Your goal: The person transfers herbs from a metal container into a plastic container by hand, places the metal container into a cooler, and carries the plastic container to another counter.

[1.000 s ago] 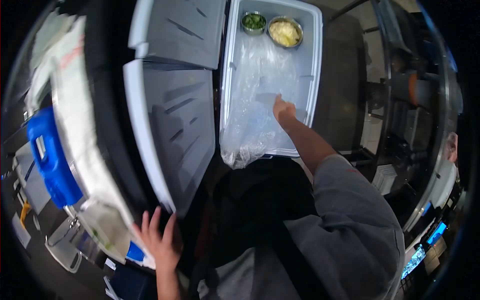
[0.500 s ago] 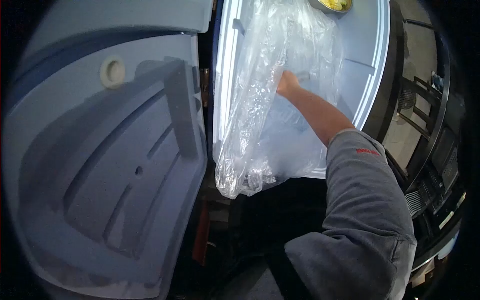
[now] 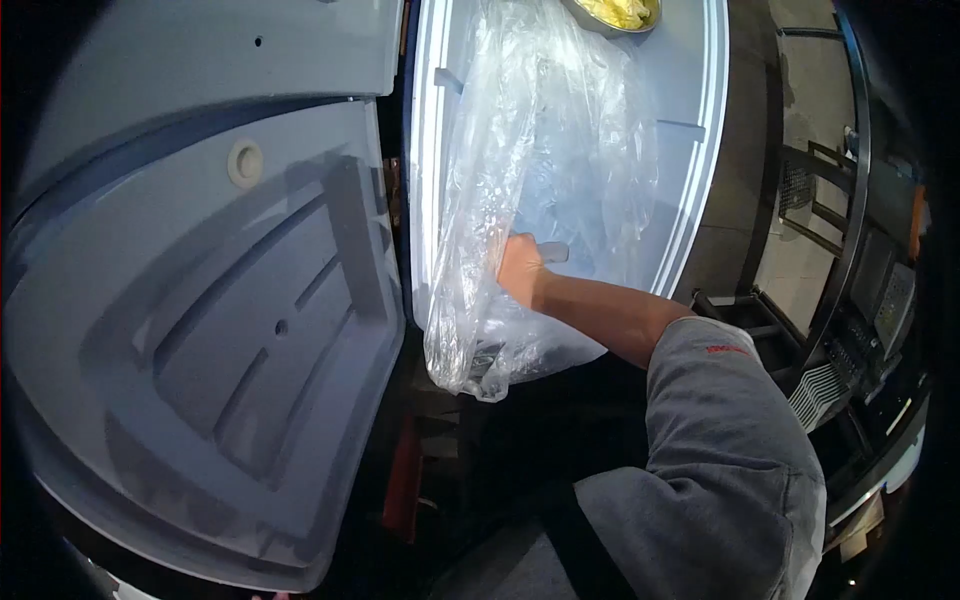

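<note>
My right hand (image 3: 522,270) is closed in a fist inside a large clear plastic bag (image 3: 590,120), close to its left side. A short grey-white handle (image 3: 553,252) sticks out of the fist on the right. The rest of that tool is hidden by the hand and the plastic. The bag lies in a white-walled chest (image 3: 685,90), its near end draped over the front rim. Whitish, blurred contents show through the plastic. Of my left hand, only what may be fingertips (image 3: 270,597) shows at the bottom edge, by the lid.
A grey-blue moulded lid (image 3: 190,420) with a round white plug (image 3: 245,163) stands open on the left. A metal bowl (image 3: 640,24) of yellow food sits at the chest's far end. Dark racks and chairs (image 3: 820,190) stand on the right. Something red (image 3: 403,480) hangs below.
My right hand has moved toward me and to the left inside the bag, with the handle still in it. The view has shifted slightly, and the grey-white handle shows more clearly.
</note>
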The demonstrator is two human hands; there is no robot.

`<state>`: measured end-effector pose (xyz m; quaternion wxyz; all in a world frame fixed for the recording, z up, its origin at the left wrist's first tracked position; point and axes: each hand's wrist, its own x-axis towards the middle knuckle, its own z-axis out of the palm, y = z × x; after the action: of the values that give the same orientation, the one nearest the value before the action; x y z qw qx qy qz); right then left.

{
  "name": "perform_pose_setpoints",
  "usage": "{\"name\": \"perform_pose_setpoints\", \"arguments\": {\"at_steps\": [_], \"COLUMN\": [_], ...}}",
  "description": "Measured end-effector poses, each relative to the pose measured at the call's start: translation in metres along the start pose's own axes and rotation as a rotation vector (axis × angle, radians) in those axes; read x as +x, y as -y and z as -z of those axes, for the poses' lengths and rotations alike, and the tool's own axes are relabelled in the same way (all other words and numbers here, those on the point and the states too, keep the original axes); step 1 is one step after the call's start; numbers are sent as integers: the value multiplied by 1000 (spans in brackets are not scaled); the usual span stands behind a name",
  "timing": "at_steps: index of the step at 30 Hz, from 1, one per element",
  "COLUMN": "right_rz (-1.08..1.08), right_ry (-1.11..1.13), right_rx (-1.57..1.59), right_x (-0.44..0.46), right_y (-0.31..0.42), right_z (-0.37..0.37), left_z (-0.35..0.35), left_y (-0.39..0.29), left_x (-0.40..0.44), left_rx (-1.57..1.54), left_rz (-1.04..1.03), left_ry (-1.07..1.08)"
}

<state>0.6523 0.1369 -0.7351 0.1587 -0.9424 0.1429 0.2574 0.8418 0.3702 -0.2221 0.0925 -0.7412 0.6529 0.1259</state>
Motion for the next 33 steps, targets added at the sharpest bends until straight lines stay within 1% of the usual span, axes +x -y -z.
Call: {"name": "perform_pose_setpoints", "arguments": {"at_steps": [2, 4, 5, 7, 9, 10, 12, 14, 15, 16, 18, 19, 20, 22, 23, 24, 26, 27, 28, 30, 31, 32, 33], "right_rz": [3, -43, -41, -260, -126, -120, -121, -72, -35, -29, -83, -142, -140, 95, 41, 40, 37, -52, -54, -155, -134, -158, -111], "right_ry": [-7, 119, 108, 131, 275, 269, 380, 390, 415, 419, 501, 417, 415, 341, 347, 338, 235, 240, 209, 128, 166, 134, 109], "right_rx": [-17, 230, 229, 359, 458, 452, 799, 798, 812, 812, 1050, 968, 961, 1083, 1144, 1122, 1112, 1033, 985, 924, 910, 1006, 1087], "right_x": [-5, -2, -1, -4, -15, -22, -29, -26, -30, -36, -52, -56, -63, -82, -94, -106, -134, -152, -168, -213, -227, -246, -266], "right_y": [2, -7, -15, -42, -80, -92, -113, -127, -122, -124, -134, -138, -143, -156, -157, -159, -163, -154, -154, -130, -138, -132, -121], "right_z": [11, 24, 24, 14, 23, 20, -1, -20, -17, -13, 34, 35, 46, 84, 107, 125, 166, 200, 214, 278, 278, 289, 311], "left_z": [7, 8, 9, 12, 14, 14, 15, 16, 11, 11, 11, 11, 13, 14, 15, 17, 21, 24, 25, 23, 21, 20, 20], "left_y": [-10, -15, -16, -16, -15, -14, -16, -22, -22, -21, -21, -21, -21, -22, -22, -22, -23, -22, -20, -13, -9, -7, -3], "left_x": [26, 22, 23, 29, 30, 28, 24, 21, 24, 24, 23, 25, 27, 28, 28, 30, 31, 29, 27, 19, 14, 8, 3], "left_rx": [15, 84, 69, 44, 5, -16, 4, -2, 4, 5, -34, -36, -55, -69, -82, -73, -110, -147, -182, -249, -269, -295, -329], "left_rz": [118, 161, 161, 153, 152, 162, 157, 266, 257, 262, 257, 240, 249, 249, 239, 229, 233, 225, 228, 203, 171, 170, 138], "left_ry": [46, 49, 50, 39, 24, 24, 17, 88, 21, 25, 7, -17, -21, -27, -41, -45, -71, -94, -126, -197, -236, -257, -268]}}
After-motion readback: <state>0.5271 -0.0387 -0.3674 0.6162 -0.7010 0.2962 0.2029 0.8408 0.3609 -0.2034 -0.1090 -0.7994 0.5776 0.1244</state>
